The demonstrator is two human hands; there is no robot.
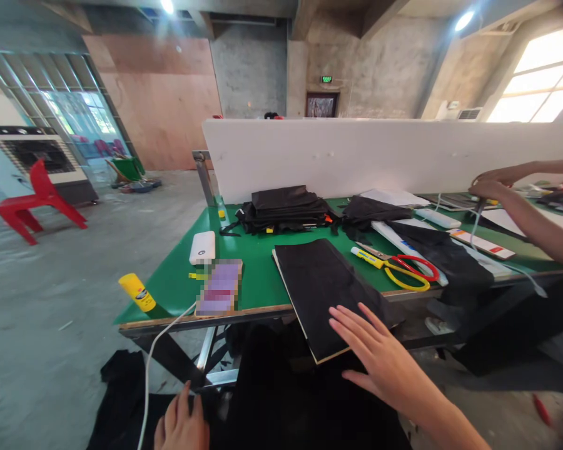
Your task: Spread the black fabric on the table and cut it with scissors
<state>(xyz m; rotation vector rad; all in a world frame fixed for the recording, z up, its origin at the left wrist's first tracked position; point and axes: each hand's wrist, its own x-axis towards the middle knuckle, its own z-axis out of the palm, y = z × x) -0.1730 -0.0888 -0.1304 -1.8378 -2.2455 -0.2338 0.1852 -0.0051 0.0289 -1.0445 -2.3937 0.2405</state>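
Note:
A flat board covered with black cloth (316,281) lies on the green table (258,275), its near end jutting past the front edge. The fingers of my right hand (380,356) are spread flat over its lower right part. Low in the view, below the table, my left hand (182,422) has its fingers apart beside dark cloth and holds nothing. Scissors with red and yellow handles (406,269) and a glue pen (366,257) lie right of the board. Behind it is a stack of folded black cloth (286,209).
A phone (219,287), a white power bank (202,248) and a yellow glue stick (137,292) are at the table's left. A white partition (328,156) stands behind. At the right, another person's hands (492,181) are over the table. A red chair (40,200) stands far left.

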